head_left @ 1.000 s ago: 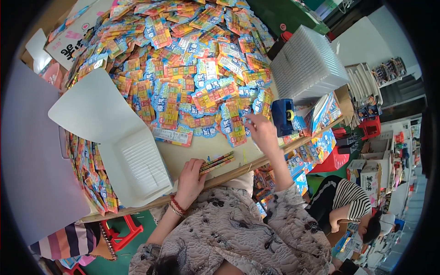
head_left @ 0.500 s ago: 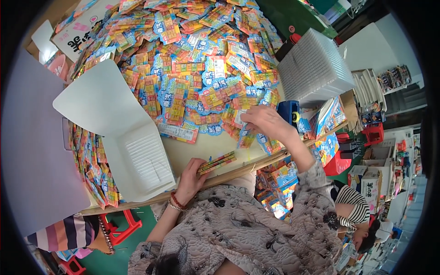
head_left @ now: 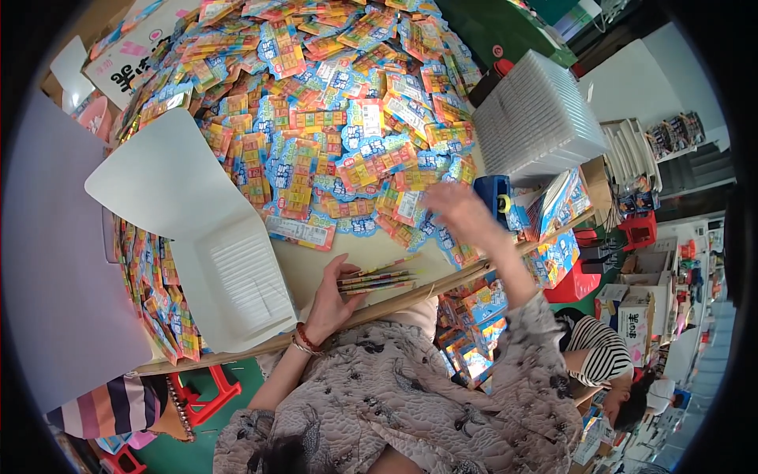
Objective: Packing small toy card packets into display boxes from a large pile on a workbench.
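Colourful card packets [head_left: 316, 118] lie heaped across most of the surface [head_left: 371, 257], spilling over its edges, with a white plastic tray [head_left: 197, 237] at the left and a stack of white trays [head_left: 537, 118] at the right. The right hand [head_left: 454, 209] is blurred at the heap's near edge beside a blue tape dispenser [head_left: 496, 197]; I cannot tell its grip. The left hand [head_left: 332, 296] lies flat with fingers spread, touching a thin bundle of sticks [head_left: 379, 278] on bare surface.
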A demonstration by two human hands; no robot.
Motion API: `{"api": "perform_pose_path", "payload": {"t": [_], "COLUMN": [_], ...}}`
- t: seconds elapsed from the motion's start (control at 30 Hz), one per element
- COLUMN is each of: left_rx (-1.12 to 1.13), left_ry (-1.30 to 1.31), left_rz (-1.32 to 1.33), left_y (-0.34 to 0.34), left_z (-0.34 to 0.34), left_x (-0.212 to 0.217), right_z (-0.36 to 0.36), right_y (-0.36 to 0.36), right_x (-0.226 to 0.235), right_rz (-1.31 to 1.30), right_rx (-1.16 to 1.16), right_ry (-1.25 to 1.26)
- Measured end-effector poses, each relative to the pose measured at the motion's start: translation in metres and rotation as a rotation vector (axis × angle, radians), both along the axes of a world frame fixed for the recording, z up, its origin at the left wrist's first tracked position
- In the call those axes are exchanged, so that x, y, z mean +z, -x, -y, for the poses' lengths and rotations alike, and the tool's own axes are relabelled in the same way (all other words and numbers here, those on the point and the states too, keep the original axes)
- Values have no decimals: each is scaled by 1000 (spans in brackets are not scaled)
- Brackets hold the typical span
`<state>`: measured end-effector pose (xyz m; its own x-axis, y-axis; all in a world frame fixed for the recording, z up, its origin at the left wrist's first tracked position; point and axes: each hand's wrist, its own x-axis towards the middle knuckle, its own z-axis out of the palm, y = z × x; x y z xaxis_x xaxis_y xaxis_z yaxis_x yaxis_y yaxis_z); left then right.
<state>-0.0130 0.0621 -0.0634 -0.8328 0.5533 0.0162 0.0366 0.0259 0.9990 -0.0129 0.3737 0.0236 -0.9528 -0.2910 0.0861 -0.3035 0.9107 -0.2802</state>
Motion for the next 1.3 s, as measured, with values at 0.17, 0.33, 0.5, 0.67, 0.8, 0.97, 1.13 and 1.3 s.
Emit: {"api": "perform_pose_path", "payload": {"t": [0.17,0.33,0.5,0.67,0.8,0.97,1.13,1.3], "left_rx": [-167,-180,-141,30,-12,-185,-214,176], "left_ry": [131,157,175,77,-50,160,236,136], "left_rz": [-251,-275,-432,-335,-72,-338,-342,-204], "left_y": [12,2,-1,-7,-7,9,0,-10], "left_z": [3,14,17,8,9,14,22,12], "left_x": [5,14,6,-7,-8,4,-3,-18], "right_z": [-63,-41,22,70,50,4,29,46], "right_y": [28,39,22,14,53,106,82,12], "right_x": [-1,29,36,9,-9,-15,1,-7], "right_rz": [-40,141,120,543,55,-196,351,235], "right_rx": [18,222,252,173,-51,-171,-57,2], "right_ry": [-587,-502,-92,244,259,84,438,525]}}
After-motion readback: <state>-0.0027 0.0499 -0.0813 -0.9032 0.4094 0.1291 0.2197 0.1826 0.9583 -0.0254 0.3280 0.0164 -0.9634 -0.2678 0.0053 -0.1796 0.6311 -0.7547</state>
